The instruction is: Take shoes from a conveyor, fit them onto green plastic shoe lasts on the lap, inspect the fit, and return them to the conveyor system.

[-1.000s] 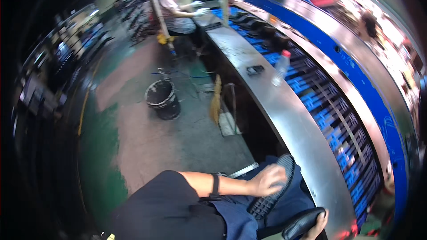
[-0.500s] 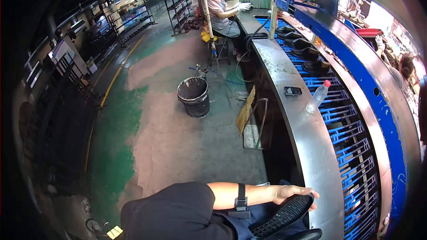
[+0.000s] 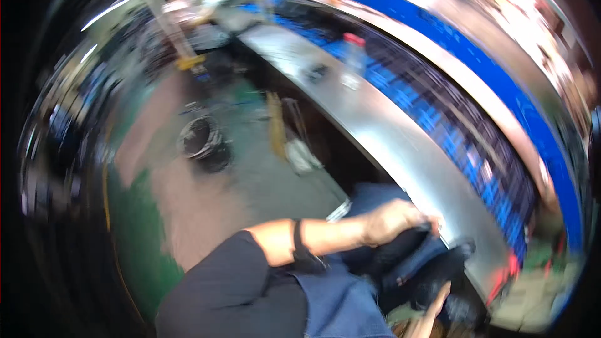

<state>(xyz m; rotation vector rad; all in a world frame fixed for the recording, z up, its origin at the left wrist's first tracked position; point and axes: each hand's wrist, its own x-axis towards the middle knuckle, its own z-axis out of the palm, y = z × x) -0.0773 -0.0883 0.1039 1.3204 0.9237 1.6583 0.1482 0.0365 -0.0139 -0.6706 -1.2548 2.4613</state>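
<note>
My left hand (image 3: 395, 221) reaches across my lap, its fingers closed around the end of a black shoe (image 3: 400, 251). A second black shoe (image 3: 432, 275) lies alongside it, nearer to me and to the right. My right hand (image 3: 433, 312) comes in at the lower edge against this second shoe, a finger or thumb laid along its side; its other fingers are hidden. Both shoes are smeared by motion, so their fine details do not show.
A metal bench top (image 3: 388, 131) runs beside me, carrying a clear bottle (image 3: 354, 62) with a red cap and a small dark tray (image 3: 315, 73). Beyond it is a blue slatted conveyor (image 3: 432, 125). On the floor stand a black bucket (image 3: 205, 144), a broom (image 3: 275, 122) and a dustpan (image 3: 303, 156).
My view has swung to the right and blurred. My right hand has come into view at the second shoe, more of which now shows. My left hand still holds its shoe.
</note>
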